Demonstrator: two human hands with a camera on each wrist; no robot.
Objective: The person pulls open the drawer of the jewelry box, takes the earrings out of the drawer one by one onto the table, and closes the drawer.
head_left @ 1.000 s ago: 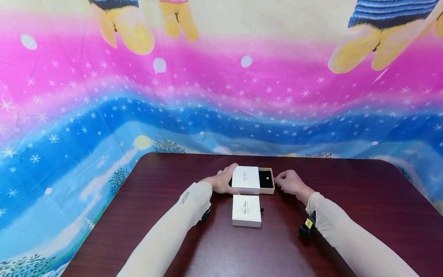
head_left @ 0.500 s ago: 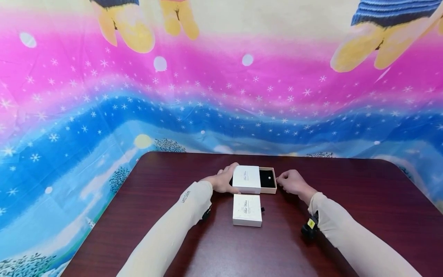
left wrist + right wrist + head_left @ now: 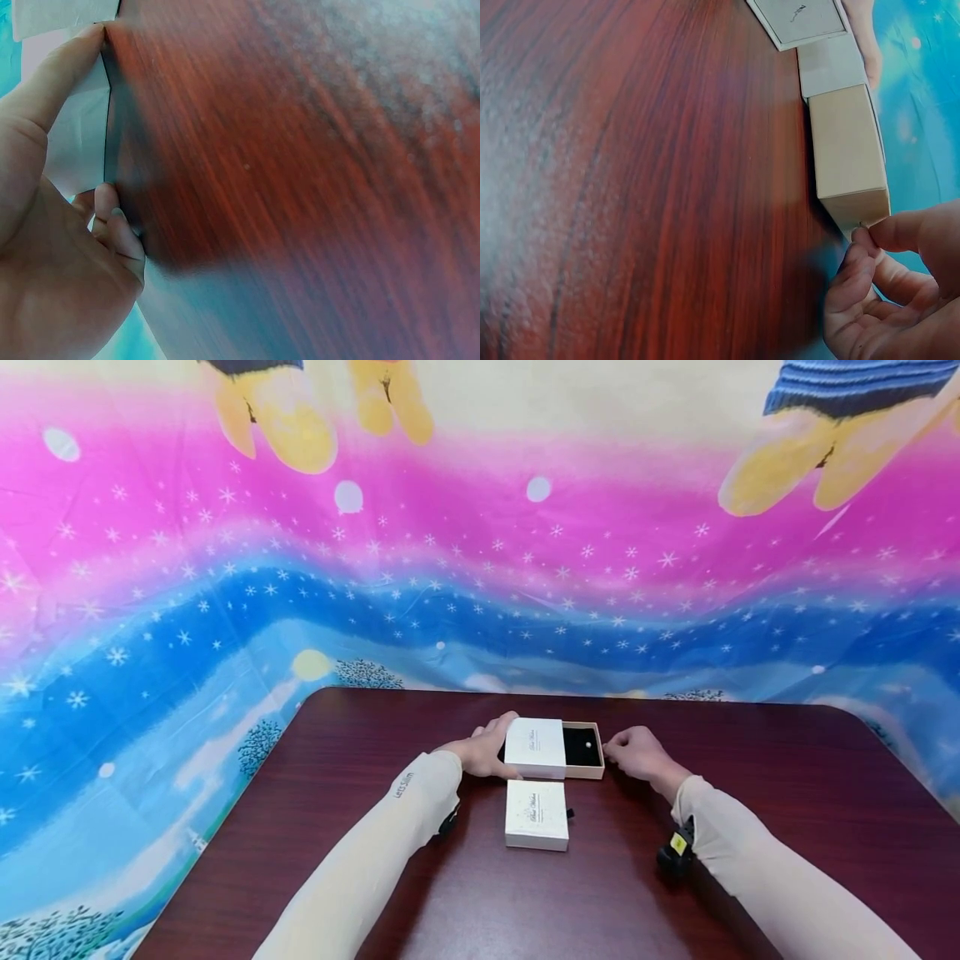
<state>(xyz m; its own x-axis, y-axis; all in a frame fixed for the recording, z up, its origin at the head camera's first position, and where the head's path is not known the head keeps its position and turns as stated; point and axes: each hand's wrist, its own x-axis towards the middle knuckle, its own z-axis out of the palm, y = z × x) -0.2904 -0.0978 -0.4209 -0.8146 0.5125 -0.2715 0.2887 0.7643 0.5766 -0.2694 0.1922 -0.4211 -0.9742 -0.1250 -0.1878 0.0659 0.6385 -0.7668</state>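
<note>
A white slide-out jewelry box (image 3: 534, 747) lies toward the back of the table. Its beige drawer (image 3: 585, 772) sticks out to the right, showing a black lining with a small white bead (image 3: 588, 745). My left hand (image 3: 483, 753) grips the left end of the white sleeve between thumb and fingers; the left wrist view shows the thumb along one side of the sleeve (image 3: 79, 139). At the drawer's outer end, my right hand (image 3: 637, 752) pinches a small pull tab, mostly hidden by the fingertips. In the right wrist view the drawer's side (image 3: 847, 146) is plainly visible.
A second white box (image 3: 536, 814) with a short black tab (image 3: 570, 813) lies closed just in front of the first. The dark red-brown table (image 3: 360, 735) ends at a printed cloth backdrop (image 3: 480, 568).
My right hand has moved slightly to the right, drawing the drawer farther out of the sleeve. The left hand still holds the sleeve in place. The second box has stayed put.
</note>
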